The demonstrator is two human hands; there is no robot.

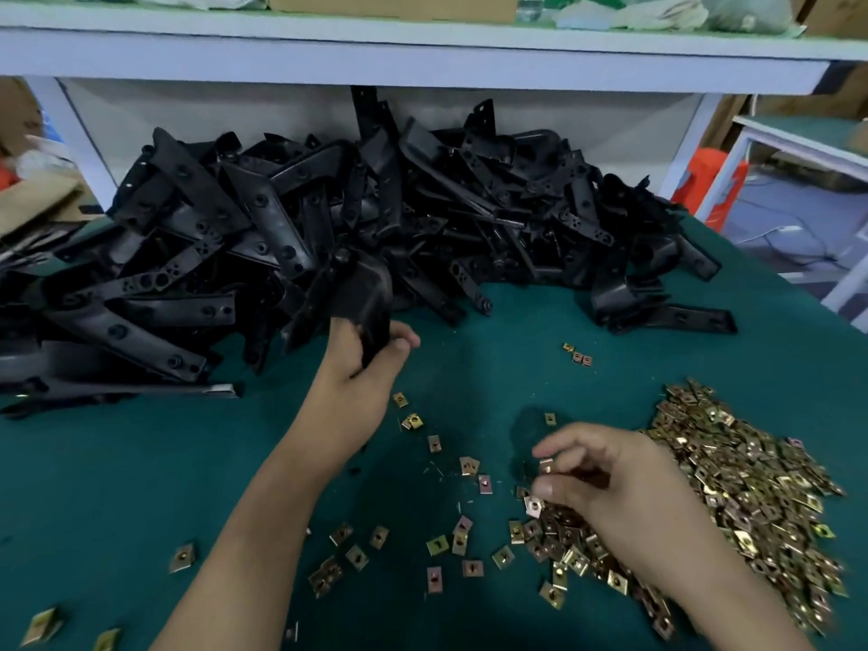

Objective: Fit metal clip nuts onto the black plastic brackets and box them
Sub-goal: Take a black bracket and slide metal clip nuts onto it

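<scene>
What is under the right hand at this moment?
The near edge of the clip nut heap on the green mat shows around the right hand, which pinches one clip nut. The nuts directly beneath the palm are covered.

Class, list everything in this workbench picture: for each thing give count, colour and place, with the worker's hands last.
bracket pile: many, black, back and left of the table
held bracket: one, black, before the pile, in the left hand
clip nut heap: many, gold, table's right front
loose clip nuts: many, gold, scattered between and left of the arms
pinched clip nut: one, gold, in the right hand fingertips
table: one, green top, under everything
shelf: one, white, above the pile
cardboard box: one, brown, on the shelf
left hand: one, grips the held bracket
right hand: one, pinches a clip nut over the heap's edge
</scene>
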